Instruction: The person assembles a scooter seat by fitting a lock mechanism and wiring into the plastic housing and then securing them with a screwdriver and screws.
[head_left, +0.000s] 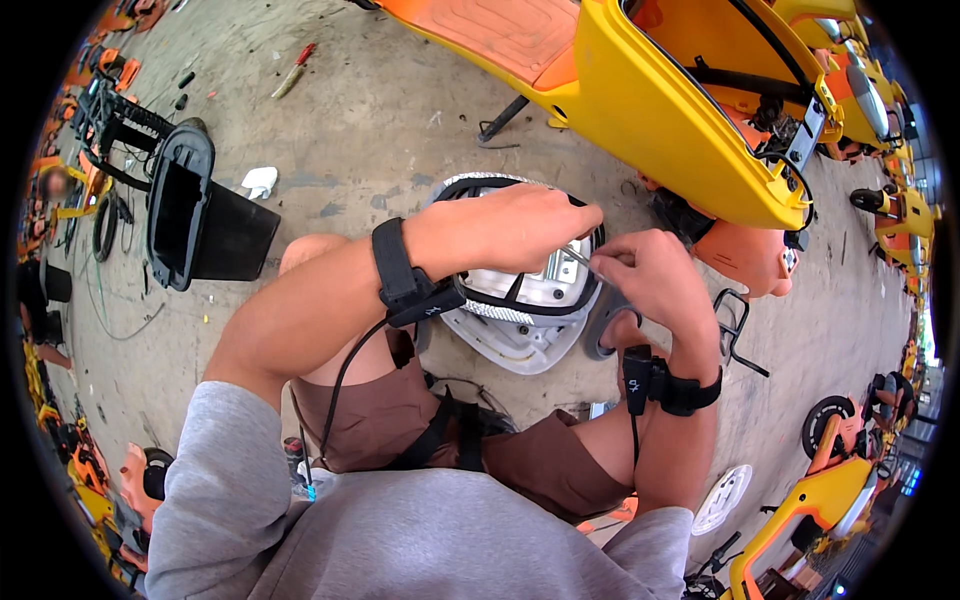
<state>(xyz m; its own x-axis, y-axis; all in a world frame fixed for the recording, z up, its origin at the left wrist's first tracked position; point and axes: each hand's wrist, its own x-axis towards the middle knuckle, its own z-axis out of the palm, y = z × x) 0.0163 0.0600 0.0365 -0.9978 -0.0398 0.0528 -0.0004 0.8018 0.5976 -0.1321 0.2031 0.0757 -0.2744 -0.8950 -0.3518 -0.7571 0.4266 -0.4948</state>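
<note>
A scooter seat-like part [525,345], white and grey with a black rim strip, lies on the floor between my legs, its inner side with metal fittings facing up. My left hand [535,225] is curled closed over its far part; whatever the fingers hold is hidden. On the right, my right hand [650,275] is closed, with thumb and fingers pinched at the near end of a thin metal rod [574,256]. That rod slants over the white inside, toward my left hand. Its exact kind cannot be made out.
A yellow and orange scooter body [650,110] stands close at the far right. Left of me sits a black open bin [235,235]. A red-handled tool [300,62] and a white scrap [260,182] lie on the floor, and a black metal frame [735,335] lies at right.
</note>
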